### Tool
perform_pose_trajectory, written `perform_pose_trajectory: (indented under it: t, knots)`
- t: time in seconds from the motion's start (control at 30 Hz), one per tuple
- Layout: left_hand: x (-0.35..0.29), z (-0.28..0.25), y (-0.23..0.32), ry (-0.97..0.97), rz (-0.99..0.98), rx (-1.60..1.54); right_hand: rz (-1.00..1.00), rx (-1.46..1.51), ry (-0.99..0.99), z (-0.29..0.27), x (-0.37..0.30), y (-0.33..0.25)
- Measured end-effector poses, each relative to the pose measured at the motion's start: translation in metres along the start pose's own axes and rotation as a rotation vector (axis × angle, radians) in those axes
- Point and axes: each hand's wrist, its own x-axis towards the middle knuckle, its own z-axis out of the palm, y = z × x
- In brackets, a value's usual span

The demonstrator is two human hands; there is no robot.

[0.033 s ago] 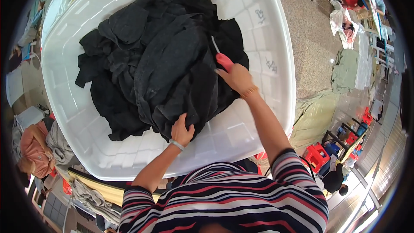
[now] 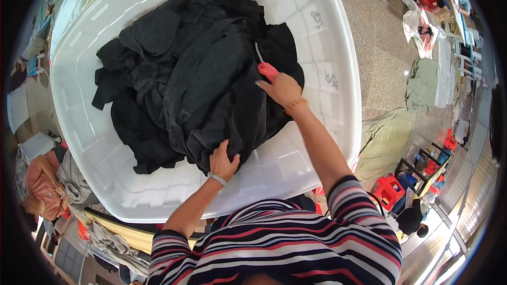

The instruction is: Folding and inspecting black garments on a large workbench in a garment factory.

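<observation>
A heap of crumpled black cloth [image 2: 206, 74], perhaps garments, lies in a large white plastic tub [image 2: 84, 142]. At the heap's near edge my left hand [image 2: 224, 163] grips a fold of the cloth, its fingertips partly sunk in the fabric. My right hand [image 2: 283, 91] is over the heap's right side, closed round a red-handled tool [image 2: 268, 70]. A thin, pale, slightly curved shaft points from that handle toward the far side, lying against the black cloth. What kind of tool it is does not show clearly.
The tub's rim runs in front of my body. To the left a person in a pink top [image 2: 45, 182] sits beside grey cloth [image 2: 74, 179]. On the right are a green sheet [image 2: 388, 137] on the floor, a red stool [image 2: 388, 191] and another person [image 2: 411, 217] in dark clothing.
My right hand with the red-handled tool has shifted slightly left and toward me. My left hand and the black cloth have barely moved.
</observation>
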Motion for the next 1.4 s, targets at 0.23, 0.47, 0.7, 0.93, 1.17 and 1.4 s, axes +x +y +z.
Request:
perform_pose_trajectory:
  t: [0.23,0.47,0.7,0.93,1.17,1.4]
  knots:
    - [0.014,0.039,0.035,0.057,-0.091,0.229,0.049,0.038,0.152,0.104,0.112,0.030]
    - [0.005,-0.083,0.011,0.355,0.082,-0.008,0.080,0.634,-0.108,-0.011,0.040,0.026]
    - [0.028,-0.289,-0.048,0.595,0.416,0.423,-0.143,0.503,-0.104,-0.097,-0.069,-0.028]
    - [0.128,-0.184,-0.117,0.718,-0.059,0.415,-0.341,-0.210,0.032,0.030,-0.067,0.009]
    - [0.131,-0.088,-0.106,0.587,-0.143,0.189,-0.379,-0.375,0.179,-0.004,-0.091,-0.005]
    - [0.130,-0.084,-0.091,0.507,-0.036,0.349,-0.481,0.015,-0.221,0.010,-0.079,-0.034]
